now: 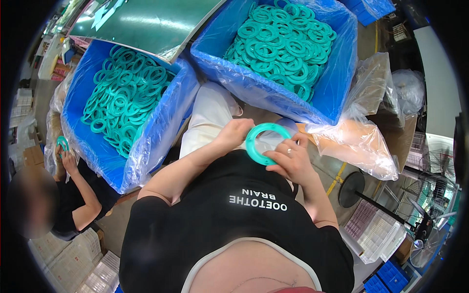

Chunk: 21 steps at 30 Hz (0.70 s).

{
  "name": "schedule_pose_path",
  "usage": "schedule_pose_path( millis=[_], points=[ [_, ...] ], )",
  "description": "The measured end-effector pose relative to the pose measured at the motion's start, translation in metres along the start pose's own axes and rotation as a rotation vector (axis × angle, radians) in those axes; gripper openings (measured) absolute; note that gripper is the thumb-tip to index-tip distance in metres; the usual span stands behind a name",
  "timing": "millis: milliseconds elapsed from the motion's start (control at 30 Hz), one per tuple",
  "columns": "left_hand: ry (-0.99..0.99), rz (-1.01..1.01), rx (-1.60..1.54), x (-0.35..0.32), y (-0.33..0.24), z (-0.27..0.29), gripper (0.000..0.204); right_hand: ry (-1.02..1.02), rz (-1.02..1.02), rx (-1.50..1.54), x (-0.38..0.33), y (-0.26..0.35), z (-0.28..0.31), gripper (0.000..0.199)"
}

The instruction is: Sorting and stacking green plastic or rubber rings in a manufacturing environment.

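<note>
A glossy teal plastic ring [251,147] with small dark marks on its band is held up in front of my body, tilted. My right hand [292,158], wearing a finger ring, grips its lower right side between thumb and fingers. At the teal ring's left edge my left hand [234,135] is closed, its fingertips curled in close to the rim. What those fingers pinch, if anything, is hidden. Beyond my hands stand two blue bins lined with clear plastic, a left bin [73,105] and a right bin [349,53], both heaped with similar teal rings.
A dark green board [151,22] spans the gap between the bins at the far side. To the left, a co-worker's hand [69,163] holds another teal ring. Plastic-covered cardboard [356,141] lies right of my hands. A standing fan [425,219] is farther right, near white crates [376,229].
</note>
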<state>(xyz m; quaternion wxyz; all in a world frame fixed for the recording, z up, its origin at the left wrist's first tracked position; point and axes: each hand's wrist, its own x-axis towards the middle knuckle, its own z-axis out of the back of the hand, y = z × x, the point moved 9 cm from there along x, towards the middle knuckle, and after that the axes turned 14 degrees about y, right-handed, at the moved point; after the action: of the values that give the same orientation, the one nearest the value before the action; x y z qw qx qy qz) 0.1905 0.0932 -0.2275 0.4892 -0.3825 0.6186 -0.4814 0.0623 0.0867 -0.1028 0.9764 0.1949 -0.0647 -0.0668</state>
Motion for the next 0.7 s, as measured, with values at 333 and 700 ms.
schedule_pose_path(
  millis=[333, 700],
  points=[
    [0.167, 0.206, -0.803, 0.007, 0.038, 0.000, 0.018, -0.250, -1.351, -0.740, -0.183, -0.183, 0.200, 0.041],
    [0.128, 0.226, -0.798, 0.012, 0.068, 0.025, 0.033, 0.203, -0.362, -0.026, 0.136, -0.295, -0.043, 0.052]
  ],
)
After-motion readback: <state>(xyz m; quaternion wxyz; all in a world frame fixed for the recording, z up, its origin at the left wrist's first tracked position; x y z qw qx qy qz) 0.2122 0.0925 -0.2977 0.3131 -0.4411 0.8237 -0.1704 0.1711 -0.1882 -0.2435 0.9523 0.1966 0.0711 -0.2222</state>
